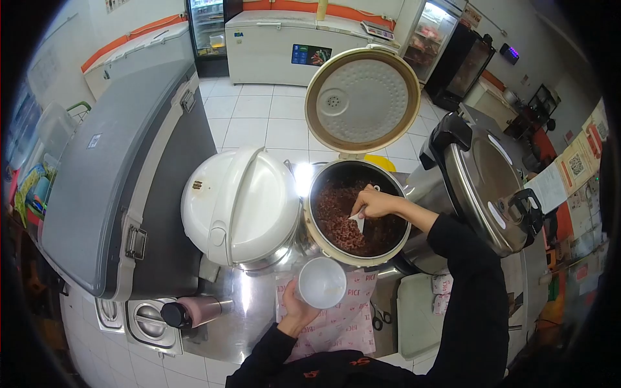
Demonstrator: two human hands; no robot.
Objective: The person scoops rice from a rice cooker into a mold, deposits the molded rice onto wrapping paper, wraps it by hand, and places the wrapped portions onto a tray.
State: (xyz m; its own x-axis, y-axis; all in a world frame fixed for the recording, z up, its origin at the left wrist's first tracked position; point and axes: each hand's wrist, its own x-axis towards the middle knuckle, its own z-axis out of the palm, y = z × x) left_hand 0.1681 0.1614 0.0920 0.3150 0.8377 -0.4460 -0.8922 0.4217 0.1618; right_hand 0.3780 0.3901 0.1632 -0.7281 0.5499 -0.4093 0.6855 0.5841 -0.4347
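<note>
Inside the open cooker (312, 231) lies dark reddish-brown rice (336, 213). My right hand (376, 202) reaches into the pot, its fingers closed on a white rice paddle (358, 223) whose blade touches the rice. Just in front of the cooker, my left hand (297, 309) holds a white bowl (322, 283) by its left side, and the bowl looks empty. Beneath the bowl is printed paper (339, 323) on the metal table (242, 291). The cooker's round lid (362, 97) stands raised behind the pot.
A closed white cooker (242, 205) stands left, beside a large grey cool box (123, 168). To the right is a steel pot (485, 187). Scissors (381, 317), a tray (417, 323) with wrapped packets, a pink bottle (197, 312) and lidded steel containers (152, 323) are nearby.
</note>
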